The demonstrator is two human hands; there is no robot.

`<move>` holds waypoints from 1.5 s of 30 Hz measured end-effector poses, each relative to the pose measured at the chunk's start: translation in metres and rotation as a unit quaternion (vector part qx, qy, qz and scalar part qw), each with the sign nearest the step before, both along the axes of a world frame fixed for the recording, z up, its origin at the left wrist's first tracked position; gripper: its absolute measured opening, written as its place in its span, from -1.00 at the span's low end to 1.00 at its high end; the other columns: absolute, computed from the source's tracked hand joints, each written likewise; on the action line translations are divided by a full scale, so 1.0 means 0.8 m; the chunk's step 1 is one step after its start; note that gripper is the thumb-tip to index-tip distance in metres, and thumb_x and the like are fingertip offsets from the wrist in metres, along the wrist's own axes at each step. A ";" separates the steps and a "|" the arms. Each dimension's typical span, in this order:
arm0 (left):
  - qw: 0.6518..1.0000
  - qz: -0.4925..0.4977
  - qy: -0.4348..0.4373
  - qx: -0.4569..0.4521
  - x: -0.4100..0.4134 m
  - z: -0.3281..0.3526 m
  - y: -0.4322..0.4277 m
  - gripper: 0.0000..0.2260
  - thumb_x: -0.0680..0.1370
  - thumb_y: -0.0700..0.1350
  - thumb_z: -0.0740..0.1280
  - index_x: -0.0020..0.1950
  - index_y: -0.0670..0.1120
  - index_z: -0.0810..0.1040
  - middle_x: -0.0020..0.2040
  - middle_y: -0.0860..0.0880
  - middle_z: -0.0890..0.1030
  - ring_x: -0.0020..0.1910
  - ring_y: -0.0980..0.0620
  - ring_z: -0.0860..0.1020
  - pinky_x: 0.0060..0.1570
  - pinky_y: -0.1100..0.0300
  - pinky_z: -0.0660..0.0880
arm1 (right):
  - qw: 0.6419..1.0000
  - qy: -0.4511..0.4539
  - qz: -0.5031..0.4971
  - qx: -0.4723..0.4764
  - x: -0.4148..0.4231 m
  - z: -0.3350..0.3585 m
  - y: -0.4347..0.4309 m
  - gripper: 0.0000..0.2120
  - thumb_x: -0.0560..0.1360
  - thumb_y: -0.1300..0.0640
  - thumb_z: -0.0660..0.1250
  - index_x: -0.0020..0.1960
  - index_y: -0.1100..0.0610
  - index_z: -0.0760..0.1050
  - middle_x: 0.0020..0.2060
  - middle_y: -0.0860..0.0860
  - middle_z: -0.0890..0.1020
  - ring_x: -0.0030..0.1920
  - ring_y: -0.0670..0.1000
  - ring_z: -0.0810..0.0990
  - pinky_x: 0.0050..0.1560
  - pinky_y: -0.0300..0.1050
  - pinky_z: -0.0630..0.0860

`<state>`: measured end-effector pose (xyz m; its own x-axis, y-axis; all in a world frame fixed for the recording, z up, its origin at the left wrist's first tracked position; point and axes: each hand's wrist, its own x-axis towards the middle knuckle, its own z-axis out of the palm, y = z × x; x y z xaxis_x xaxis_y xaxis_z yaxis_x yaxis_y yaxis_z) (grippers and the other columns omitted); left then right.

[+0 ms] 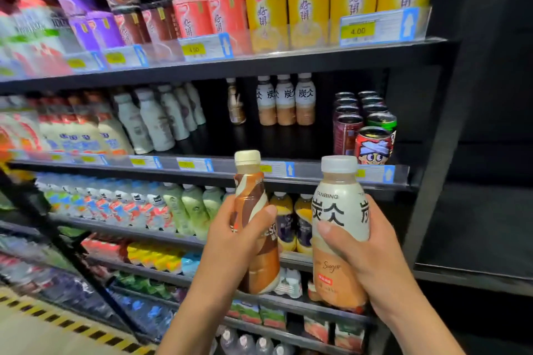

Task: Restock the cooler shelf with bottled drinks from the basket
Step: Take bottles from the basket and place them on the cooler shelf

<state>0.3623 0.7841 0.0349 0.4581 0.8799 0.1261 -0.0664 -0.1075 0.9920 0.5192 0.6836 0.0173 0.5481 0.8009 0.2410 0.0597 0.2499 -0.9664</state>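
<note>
Both hands loaded. Left hand wraps the lower body of a brown-and-cream swirl bottle, thumb across the front, cap up, long axis leaning slightly left. Right hand holds a white-and-tan bottle round its middle, thumb on the label, upright. Both bottles sit on the near side of the second shelf, bodies below its front rail and caps reaching about rail height. Key relation: the matching rows lie up and away from the grips, at the back edge of that shelf. Three bottles with the same white-and-tan label stand there, a little left of the right-hand bottle. A single brown bottle stands left of them, roughly in line with the left-hand bottle. The shelf is bare from both rows forward to the front rail. Cans fill the shelf's right end. Judgement: each hand is nearer its own matching row, so no crossing is needed — lift each bottle over the rail, keep its axis vertical, set it down and push it back. Risk: the right-hand bottle clipping the cans. Basket not in view.
</note>
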 end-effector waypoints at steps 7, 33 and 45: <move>0.999 -0.021 -0.023 -0.032 -0.018 0.021 0.086 -0.80 0.38 0.10 0.50 -0.06 0.11 0.61 -0.06 -0.14 0.67 -0.07 -0.22 0.66 0.05 -0.23 0.57 | 0.999 -0.035 0.007 -0.021 -0.020 0.016 0.068 -0.44 0.14 -0.22 0.49 0.11 -0.11 0.53 -0.09 -0.05 0.69 -0.09 -0.02 0.68 -0.11 -0.05 0.62; 0.994 -0.047 0.087 0.038 0.122 0.059 0.469 -0.55 0.45 0.05 0.37 0.27 -0.02 0.33 -0.03 -0.06 0.57 -0.02 -0.07 0.60 0.04 0.02 0.56 | 0.985 -0.034 -0.149 -0.085 0.065 0.088 0.415 -0.74 0.36 -0.01 0.55 -0.06 -0.04 0.52 -0.14 -0.09 0.69 -0.13 -0.02 0.68 -0.11 -0.10 0.61; 0.981 -0.079 0.123 0.124 0.176 0.020 0.548 -0.38 0.49 -0.11 0.48 0.45 -0.12 0.25 0.25 -0.09 0.55 0.21 -0.05 0.55 0.30 0.00 0.45 | 0.964 -0.089 -0.204 -0.145 0.094 0.065 0.482 -0.27 0.07 -0.09 0.65 0.18 0.04 0.50 0.06 -0.02 0.68 0.04 0.02 0.67 0.09 0.08 0.63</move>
<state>0.5033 1.2222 0.0507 0.6305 0.7511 0.1959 0.1367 -0.3559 0.9245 0.5948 1.0690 0.0696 0.8022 0.5752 0.1597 0.2680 -0.1079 -0.9574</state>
